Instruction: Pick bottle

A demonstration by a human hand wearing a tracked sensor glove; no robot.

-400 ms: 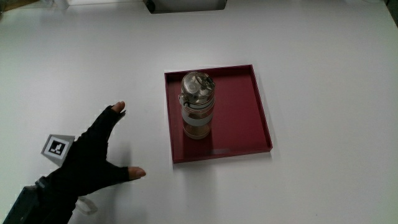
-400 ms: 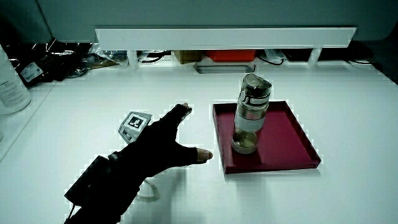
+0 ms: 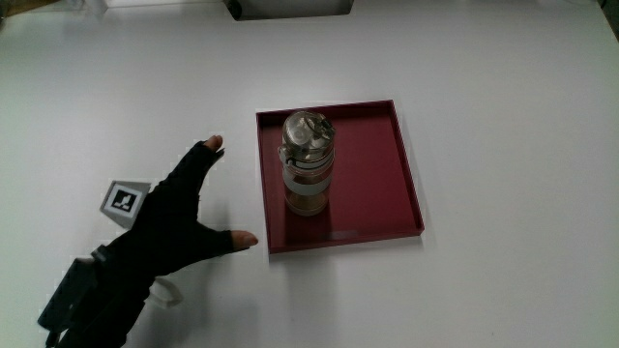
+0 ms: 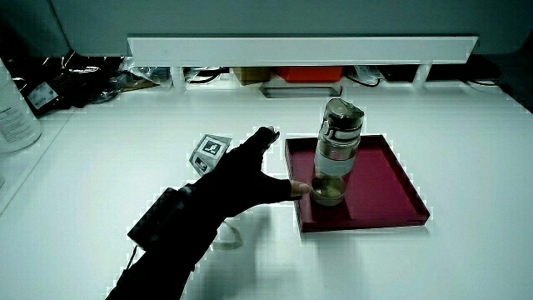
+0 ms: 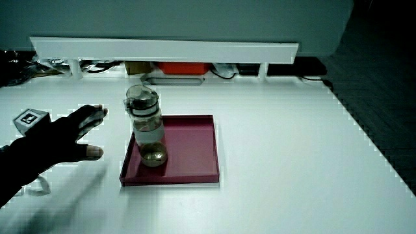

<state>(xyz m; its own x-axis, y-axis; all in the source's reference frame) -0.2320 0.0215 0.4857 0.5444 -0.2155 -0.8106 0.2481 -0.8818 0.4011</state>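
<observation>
From above: the bottle is standing upright inside a dark red tray, closer to the tray wall nearest my hand than to the other one. My hand is over the bare white table just beside that tray wall, fingers spread wide and thumb stuck out toward the tray, holding nothing. Not touching the bottle. The little patterned cube rides on the back of the glove.

In a side view my hand hangs next to the tray, thumb tip just at the rim and close to the base of the bottle; can't really tell if it touches the rim. Cube shows up here too.

In a side view the gap is clearer: my hand is open beside the tray, with the bottle upright in it, apart from my fingers.
</observation>
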